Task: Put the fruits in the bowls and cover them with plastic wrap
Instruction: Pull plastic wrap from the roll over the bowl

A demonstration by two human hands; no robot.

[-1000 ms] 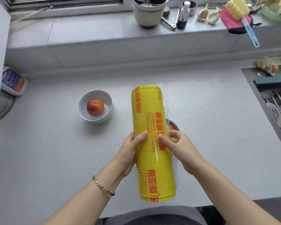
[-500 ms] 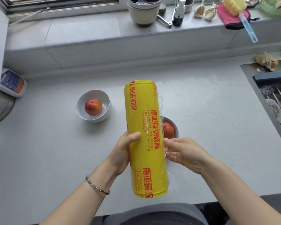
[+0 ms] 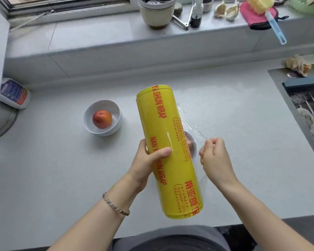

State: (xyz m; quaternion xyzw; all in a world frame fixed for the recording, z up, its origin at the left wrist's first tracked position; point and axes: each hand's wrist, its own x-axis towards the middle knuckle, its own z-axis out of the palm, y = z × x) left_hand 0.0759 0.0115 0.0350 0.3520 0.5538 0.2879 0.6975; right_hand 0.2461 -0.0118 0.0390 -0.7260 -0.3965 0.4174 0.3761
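Gripping: my left hand [image 3: 149, 160] wraps fingers and thumb round the yellow plastic wrap roll [image 3: 163, 142], tilted above the counter [image 3: 62, 169]. My right hand [image 3: 214, 156], curled, pinches the clear film [image 3: 190, 124] drawn off the roll's right side. White bowl [image 3: 115, 110], left of roll: one red-orange fruit [image 3: 101, 119], uncovered. Second bowl [image 3: 193, 149]: beneath the film, mostly hidden behind the roll.

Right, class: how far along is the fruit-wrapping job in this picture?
Done: a fruit sits in the white bowl; a second bowl is mostly hidden behind the roll. In hand: left hand grips the roll, right hand pinches the film. Left: covering both bowls.
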